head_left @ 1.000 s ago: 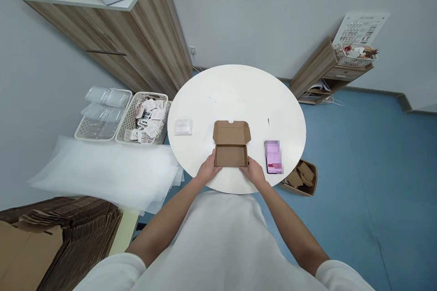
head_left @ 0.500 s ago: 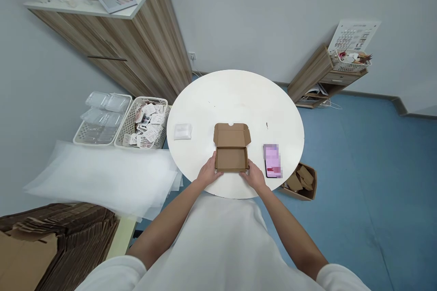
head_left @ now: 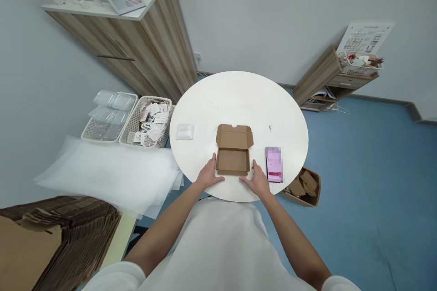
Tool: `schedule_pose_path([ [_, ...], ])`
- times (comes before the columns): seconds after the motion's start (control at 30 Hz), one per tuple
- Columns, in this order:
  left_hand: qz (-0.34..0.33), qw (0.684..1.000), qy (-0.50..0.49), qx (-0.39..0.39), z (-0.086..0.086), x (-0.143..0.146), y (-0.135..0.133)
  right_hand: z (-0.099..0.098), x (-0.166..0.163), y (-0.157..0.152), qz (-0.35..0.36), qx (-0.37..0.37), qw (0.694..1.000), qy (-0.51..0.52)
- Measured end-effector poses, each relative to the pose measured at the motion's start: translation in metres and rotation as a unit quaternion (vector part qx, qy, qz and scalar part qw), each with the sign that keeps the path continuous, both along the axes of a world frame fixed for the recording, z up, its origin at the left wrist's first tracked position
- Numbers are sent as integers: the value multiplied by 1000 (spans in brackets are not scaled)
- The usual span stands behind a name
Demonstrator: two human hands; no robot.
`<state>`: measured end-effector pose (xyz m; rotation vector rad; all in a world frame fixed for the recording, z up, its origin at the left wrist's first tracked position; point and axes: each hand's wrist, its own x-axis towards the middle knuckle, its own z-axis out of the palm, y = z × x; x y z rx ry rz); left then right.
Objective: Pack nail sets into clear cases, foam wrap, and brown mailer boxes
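A small brown cardboard box (head_left: 233, 161) stands on the round white table (head_left: 246, 95), its lid raised and folded back, its inside bare. My left hand (head_left: 208, 174) is at the box's left front corner, fingers and thumb spread apart. On the other side, my right hand (head_left: 257, 180) is spread too, a little off the box's right front corner. Neither hand grips the box. A phone (head_left: 274, 165) with a lit pink screen lies right of my right hand. Toward the table's left edge lies a small clear plastic packet (head_left: 185, 131).
Left of the table are a white basket of clear packs (head_left: 102, 132), a white basket of printed cards (head_left: 150, 122), translucent sheets (head_left: 112, 173) and stacked flat cardboard (head_left: 78, 236). A carton of cardboard pieces (head_left: 303, 186) sits on the floor at right. Cabinets line the wall.
Both hands have let go of the box and opened, the right one moving slightly away to the right. The whole view has shifted a little; the box stays on the table.
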<state>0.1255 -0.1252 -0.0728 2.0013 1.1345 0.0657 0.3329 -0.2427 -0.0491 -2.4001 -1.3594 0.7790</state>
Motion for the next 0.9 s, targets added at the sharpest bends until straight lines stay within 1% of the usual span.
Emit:
schedule_pose_path([
  [0.1,22,1000,1,-6,8,-9,-4,15,-4,5,16,105,993,-59],
  [0.17,54,998,-13,4,11,-20,-2,26,-11,19,39,157,985,-62],
  [0.2,77,997,-24,15,12,-27,2,32,-17,29,56,167,983,-48],
  [0.3,177,981,-48,65,12,-53,29,45,-43,69,116,156,981,20],
  [0.33,217,972,-49,81,12,-63,42,47,-53,84,138,145,978,52],
  [0.4,290,952,-34,94,11,-81,73,46,-75,115,151,112,975,120],
  [0.43,312,946,-23,88,10,-88,90,43,-86,131,146,91,974,150],
  [0.5,324,943,-1,74,8,-99,123,33,-106,163,119,50,970,206],
  [0.57,321,945,13,62,3,-104,150,20,-122,195,76,15,964,254],
  [0.63,319,946,24,42,-3,-104,171,6,-134,224,12,-12,956,294],
  [0.7,317,948,33,19,-9,-103,184,-7,-143,247,-50,-29,955,291],
  [0.77,305,952,30,21,-14,-100,191,-19,-150,264,-82,-31,961,264],
  [0.9,246,968,26,40,-17,-95,195,-35,-164,279,-64,-18,970,234],
])
